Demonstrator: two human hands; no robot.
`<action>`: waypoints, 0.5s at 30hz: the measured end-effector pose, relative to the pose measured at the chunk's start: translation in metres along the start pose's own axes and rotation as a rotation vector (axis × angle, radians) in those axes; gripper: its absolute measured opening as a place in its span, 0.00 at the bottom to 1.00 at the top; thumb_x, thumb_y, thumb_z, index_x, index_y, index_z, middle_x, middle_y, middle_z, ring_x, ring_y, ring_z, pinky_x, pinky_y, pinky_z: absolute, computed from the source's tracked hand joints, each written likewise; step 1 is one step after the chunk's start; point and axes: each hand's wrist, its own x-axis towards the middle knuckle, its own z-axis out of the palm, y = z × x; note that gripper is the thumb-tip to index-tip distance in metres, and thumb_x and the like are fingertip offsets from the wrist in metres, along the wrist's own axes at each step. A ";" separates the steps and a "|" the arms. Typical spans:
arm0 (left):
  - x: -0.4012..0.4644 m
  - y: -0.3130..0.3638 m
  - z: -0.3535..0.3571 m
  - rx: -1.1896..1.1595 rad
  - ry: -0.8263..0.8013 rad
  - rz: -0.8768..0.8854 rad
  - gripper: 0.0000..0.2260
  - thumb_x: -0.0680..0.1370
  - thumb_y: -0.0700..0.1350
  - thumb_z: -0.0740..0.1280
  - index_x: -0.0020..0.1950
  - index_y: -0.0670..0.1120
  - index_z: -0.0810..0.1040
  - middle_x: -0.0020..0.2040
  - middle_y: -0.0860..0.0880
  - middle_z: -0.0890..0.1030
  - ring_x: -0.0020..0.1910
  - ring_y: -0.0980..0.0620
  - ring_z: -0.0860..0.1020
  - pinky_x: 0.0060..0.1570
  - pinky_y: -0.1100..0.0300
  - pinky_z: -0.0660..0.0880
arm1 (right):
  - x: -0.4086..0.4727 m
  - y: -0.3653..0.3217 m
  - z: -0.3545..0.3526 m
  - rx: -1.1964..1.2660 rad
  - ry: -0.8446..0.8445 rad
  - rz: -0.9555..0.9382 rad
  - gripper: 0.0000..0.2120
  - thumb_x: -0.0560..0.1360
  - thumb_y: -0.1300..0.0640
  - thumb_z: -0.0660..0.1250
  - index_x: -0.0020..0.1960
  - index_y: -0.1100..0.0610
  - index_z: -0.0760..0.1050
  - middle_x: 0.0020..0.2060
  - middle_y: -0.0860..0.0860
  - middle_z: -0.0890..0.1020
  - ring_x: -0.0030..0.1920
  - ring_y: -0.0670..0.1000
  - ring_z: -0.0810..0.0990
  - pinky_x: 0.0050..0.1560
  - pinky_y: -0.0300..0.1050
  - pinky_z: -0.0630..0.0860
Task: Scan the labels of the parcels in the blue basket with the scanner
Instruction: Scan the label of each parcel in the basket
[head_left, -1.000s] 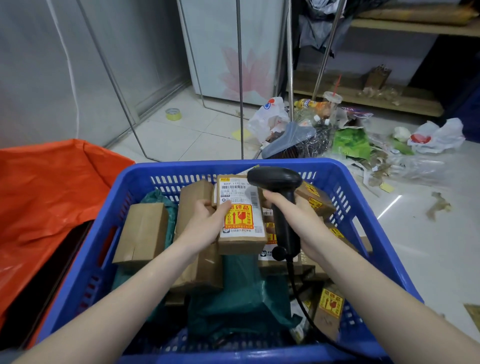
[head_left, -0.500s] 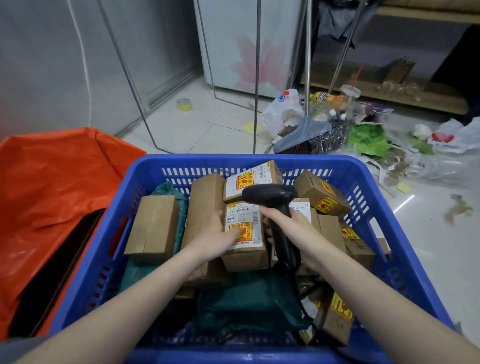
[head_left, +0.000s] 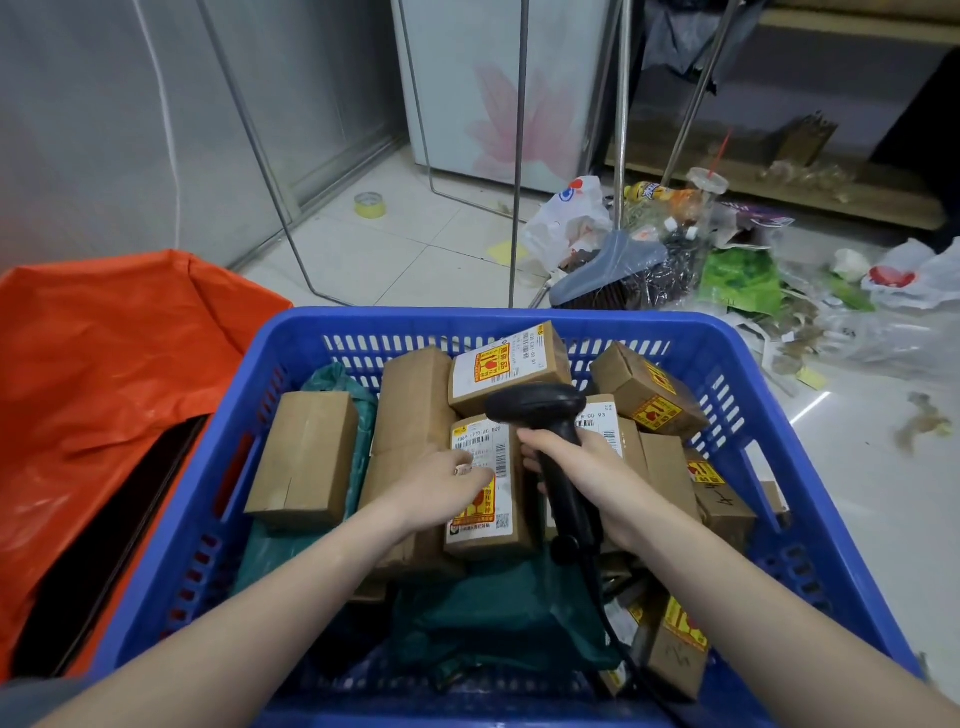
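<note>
Blue basket (head_left: 363, 325) in the near centre, packed with brown cardboard parcels and green mailer bags. Right hand (head_left: 582, 462) wrapped tight around the handle of the black scanner (head_left: 550, 431), head tilted left above a labelled parcel (head_left: 488, 499) at mid-basket. Left hand (head_left: 441, 486) flat on that parcel's label, fingers loosely spread, not gripping. Orange bag (head_left: 104, 364) just left of the basket. Litter on the far right floor.

The left hand (head_left: 447, 486) covers part of the label on the middle parcel (head_left: 485, 512), and its print is too small to read. The scanner (head_left: 545, 436) hides part of the label behind it; its cable (head_left: 618, 639) runs off the bottom edge.
</note>
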 end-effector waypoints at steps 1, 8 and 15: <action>0.001 0.002 -0.002 -0.011 0.033 0.018 0.23 0.78 0.56 0.58 0.70 0.46 0.68 0.70 0.45 0.68 0.66 0.48 0.71 0.64 0.52 0.69 | 0.000 -0.002 -0.001 0.013 0.008 -0.005 0.10 0.74 0.48 0.68 0.53 0.49 0.75 0.52 0.51 0.83 0.55 0.52 0.80 0.59 0.50 0.75; -0.006 0.022 -0.026 -0.096 0.323 0.229 0.20 0.78 0.50 0.62 0.70 0.49 0.67 0.69 0.49 0.67 0.64 0.55 0.67 0.56 0.63 0.64 | -0.004 -0.030 -0.014 0.157 0.138 -0.122 0.15 0.73 0.55 0.70 0.59 0.54 0.74 0.50 0.52 0.84 0.45 0.50 0.85 0.46 0.45 0.80; 0.031 0.039 -0.037 -0.216 0.445 0.197 0.23 0.76 0.53 0.64 0.69 0.48 0.68 0.66 0.48 0.73 0.63 0.51 0.71 0.58 0.58 0.70 | 0.019 -0.058 -0.040 0.018 0.323 -0.194 0.19 0.68 0.59 0.74 0.56 0.58 0.73 0.40 0.55 0.79 0.32 0.49 0.78 0.35 0.43 0.77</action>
